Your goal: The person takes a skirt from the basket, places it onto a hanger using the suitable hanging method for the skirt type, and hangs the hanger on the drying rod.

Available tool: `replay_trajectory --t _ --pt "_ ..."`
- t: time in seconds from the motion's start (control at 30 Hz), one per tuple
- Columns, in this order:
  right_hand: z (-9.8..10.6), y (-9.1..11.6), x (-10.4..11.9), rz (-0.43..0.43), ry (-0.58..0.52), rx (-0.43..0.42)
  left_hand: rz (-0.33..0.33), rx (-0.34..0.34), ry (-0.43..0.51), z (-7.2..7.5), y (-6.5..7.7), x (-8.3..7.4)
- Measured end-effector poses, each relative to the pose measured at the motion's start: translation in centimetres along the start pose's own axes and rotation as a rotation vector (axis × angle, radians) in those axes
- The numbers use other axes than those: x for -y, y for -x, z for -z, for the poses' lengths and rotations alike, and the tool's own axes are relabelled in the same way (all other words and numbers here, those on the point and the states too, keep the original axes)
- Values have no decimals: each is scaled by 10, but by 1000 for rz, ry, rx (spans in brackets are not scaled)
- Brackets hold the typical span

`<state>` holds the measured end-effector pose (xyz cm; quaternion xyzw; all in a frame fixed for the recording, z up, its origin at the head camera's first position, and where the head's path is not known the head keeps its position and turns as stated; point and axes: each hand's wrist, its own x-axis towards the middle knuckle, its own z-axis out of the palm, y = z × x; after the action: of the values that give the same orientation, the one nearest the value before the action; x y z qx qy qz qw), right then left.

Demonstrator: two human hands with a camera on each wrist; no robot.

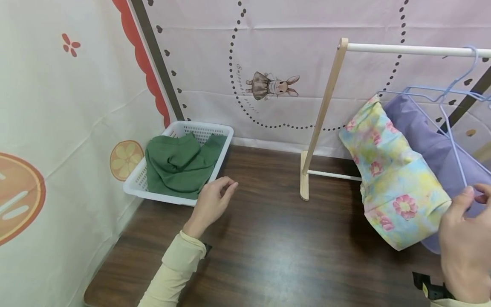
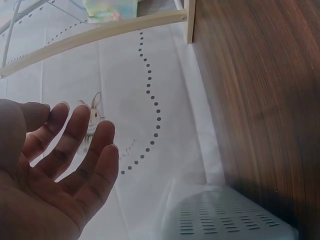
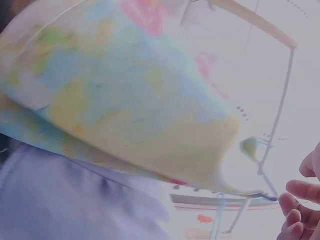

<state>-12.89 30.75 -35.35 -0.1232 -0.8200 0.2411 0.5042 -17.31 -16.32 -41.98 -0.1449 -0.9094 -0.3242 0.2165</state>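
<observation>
My left hand hovers at the front right edge of a white basket and holds nothing. Its fingers are loosely bent, as the left wrist view also shows. Inside the basket lies a crumpled green garment. At the far right, my right hand is at the lower corner of a light blue hanger. In the right wrist view the fingertips are right beside the hanger's tip, the thumb apart from them. A floral garment hangs from this hanger, with a purple garment behind it.
A clothes rack with a wooden post and a white rail stands at the right on the dark wooden table. Printed white cloth covers the walls behind and to the left, close to the basket.
</observation>
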Motion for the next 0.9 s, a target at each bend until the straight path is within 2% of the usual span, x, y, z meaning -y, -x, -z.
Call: replay_trajectory --t 0.13,0.23,0.33,0.4,0.53,0.9 --pt "9 3 5 48 61 45 3 1 7 1 2 -1" --pt "11 6 6 108 10 53 3 2 6 1 3 -1" --pt "8 8 9 166 -85 26 4 11 -2 1 5 0" --pt "4 12 13 174 -125 -18 5 16 -4 1 5 -1" --pt "-5 21 16 216 -110 -50 16 26 7 -1 9 0" --pt "-28 58 13 323 -124 202 45 71 -17 -6 23 5"
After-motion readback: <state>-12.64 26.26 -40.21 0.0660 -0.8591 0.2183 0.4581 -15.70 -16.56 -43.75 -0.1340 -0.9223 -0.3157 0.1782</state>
